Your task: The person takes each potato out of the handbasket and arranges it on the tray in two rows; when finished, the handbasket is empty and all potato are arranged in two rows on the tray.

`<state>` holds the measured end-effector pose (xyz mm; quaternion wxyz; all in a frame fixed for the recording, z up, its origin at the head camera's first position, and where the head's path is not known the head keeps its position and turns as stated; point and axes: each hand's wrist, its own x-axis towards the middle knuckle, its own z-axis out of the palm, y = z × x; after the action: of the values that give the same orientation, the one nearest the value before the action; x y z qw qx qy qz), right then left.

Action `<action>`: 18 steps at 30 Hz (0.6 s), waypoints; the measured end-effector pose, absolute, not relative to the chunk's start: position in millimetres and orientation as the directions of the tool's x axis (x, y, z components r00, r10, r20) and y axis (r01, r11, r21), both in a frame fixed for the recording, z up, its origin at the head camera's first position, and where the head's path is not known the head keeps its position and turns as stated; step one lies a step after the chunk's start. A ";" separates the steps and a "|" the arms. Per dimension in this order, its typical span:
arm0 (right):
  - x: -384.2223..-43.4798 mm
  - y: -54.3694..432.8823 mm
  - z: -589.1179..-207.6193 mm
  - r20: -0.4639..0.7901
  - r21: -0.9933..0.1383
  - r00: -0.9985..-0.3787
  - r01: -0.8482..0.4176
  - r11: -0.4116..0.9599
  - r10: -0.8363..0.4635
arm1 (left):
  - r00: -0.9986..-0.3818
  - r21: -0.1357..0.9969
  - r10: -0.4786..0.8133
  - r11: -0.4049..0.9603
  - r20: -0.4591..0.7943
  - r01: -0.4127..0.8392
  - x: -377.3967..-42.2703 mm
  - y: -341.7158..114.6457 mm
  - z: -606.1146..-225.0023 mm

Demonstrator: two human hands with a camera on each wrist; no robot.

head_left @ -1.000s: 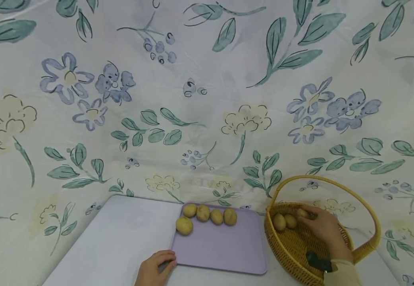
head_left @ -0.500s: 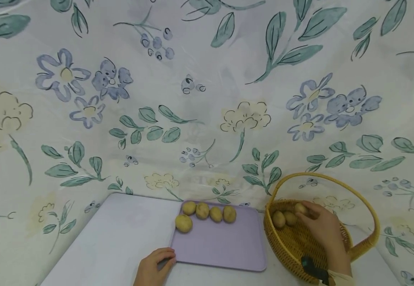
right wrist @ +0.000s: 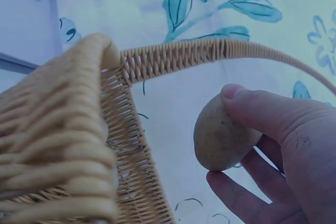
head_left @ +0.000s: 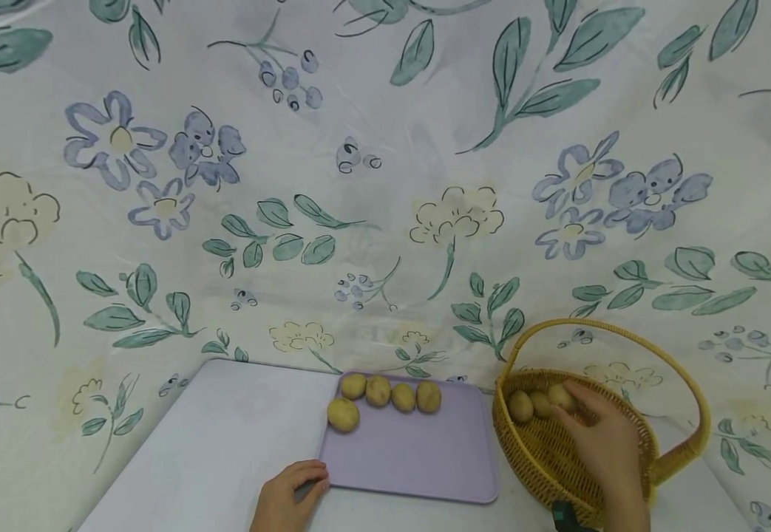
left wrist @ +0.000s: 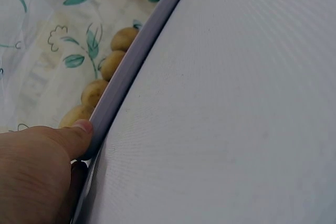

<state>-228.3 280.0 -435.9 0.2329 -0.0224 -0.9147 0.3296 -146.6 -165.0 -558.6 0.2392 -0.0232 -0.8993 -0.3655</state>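
**One potato pinched over the basket, five laid out on the tray**

Five potatoes (head_left: 378, 400) lie on the lilac tray (head_left: 418, 465): four in a row along its far edge and one just in front of the row's left end. The left hand (head_left: 288, 499) rests at the tray's near left corner. Its thumb presses against the rim, as the left wrist view shows, and its other fingers are hidden there, so how far they curl cannot be told.

The right hand (head_left: 601, 436) reaches into the wicker basket (head_left: 545, 462), just right of the tray. In the right wrist view, its thumb and fingers are curled round a potato (right wrist: 220, 135), pinching it at the fingertips, with the basket's woven rim and arching handle (right wrist: 220, 51) just beyond them. Two more potatoes (head_left: 530, 405) sit inside the basket, just left of those fingertips.

A floral cloth (head_left: 385, 185) hangs behind the white table (head_left: 225, 451).
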 end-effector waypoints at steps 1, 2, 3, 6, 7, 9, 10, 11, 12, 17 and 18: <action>-227.2 278.4 -436.1 0.416 -0.617 -0.886 -0.110 0.779 0.204 | -0.886 0.647 -0.134 0.732 0.445 0.213 -146.6 -165.0 -558.5; -226.3 276.9 -436.4 0.419 -0.620 -0.883 -0.108 0.777 0.212 | -0.887 0.645 -0.134 0.734 0.442 0.210 -146.6 -165.0 -558.2; -225.7 275.6 -436.5 0.422 -0.623 -0.880 -0.106 0.775 0.219 | -0.887 0.642 -0.134 0.738 0.441 0.208 -146.6 -165.1 -558.1; -223.3 272.1 -438.1 0.435 -0.629 -0.869 -0.105 0.770 0.237 | -0.886 0.638 -0.134 0.741 0.445 0.209 -146.2 -165.6 -558.1; -222.9 270.9 -438.5 0.442 -0.632 -0.865 -0.110 0.767 0.240 | -0.884 0.638 -0.135 0.741 0.447 0.210 -146.2 -165.8 -558.1; -222.8 267.9 -438.6 0.467 -0.627 -0.852 -0.129 0.768 0.239 | -0.883 0.637 -0.137 0.742 0.450 0.209 -146.2 -166.1 -557.8; -223.0 266.3 -438.7 0.480 -0.624 -0.844 -0.136 0.770 0.240 | -0.882 0.637 -0.138 0.742 0.450 0.209 -146.4 -166.2 -557.8; -223.0 264.7 -438.6 0.485 -0.624 -0.842 -0.143 0.768 0.237 | -0.888 0.645 -0.140 0.737 0.438 0.202 -146.5 -166.2 -557.3; -223.2 263.1 -438.6 0.492 -0.624 -0.838 -0.150 0.767 0.236 | -0.895 0.651 -0.139 0.734 0.424 0.194 -146.6 -166.1 -556.9; -223.4 255.8 -437.6 0.480 -0.638 -0.846 -0.155 0.754 0.232 | -0.908 0.662 -0.130 0.727 0.398 0.186 -147.0 -165.0 -557.2; -223.6 254.7 -437.7 0.484 -0.641 -0.844 -0.162 0.751 0.231 | -0.905 0.659 -0.128 0.727 0.405 0.192 -147.2 -164.7 -557.9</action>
<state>-223.6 254.7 -437.7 0.2785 -0.0195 -0.8932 0.3525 -147.2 -164.7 -557.9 0.2169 -0.0176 -0.9036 -0.3690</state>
